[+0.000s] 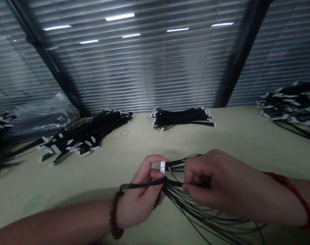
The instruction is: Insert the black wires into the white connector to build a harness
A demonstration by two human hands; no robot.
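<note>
My left hand (144, 192) is closed around a black wire harness (175, 194), its thumb and fingers pinching near a white connector (163, 166). Thin black wires fan out from the grip toward the lower right, and a flat black strand loops back over the left wrist. My right hand (208, 183) has its thumb and forefinger pinched on some of these wires, just right of the connector. Which wire tip sits in that pinch is too small to make out.
On the pale table (134, 146), a bundle of black cables with white ends (183, 116) lies at the back. More cables (86, 132) and a clear plastic bag (47, 115) lie left. A cable heap (295, 103) stands right. A rubber band (124, 133) lies between; blinds (155, 68) rise behind.
</note>
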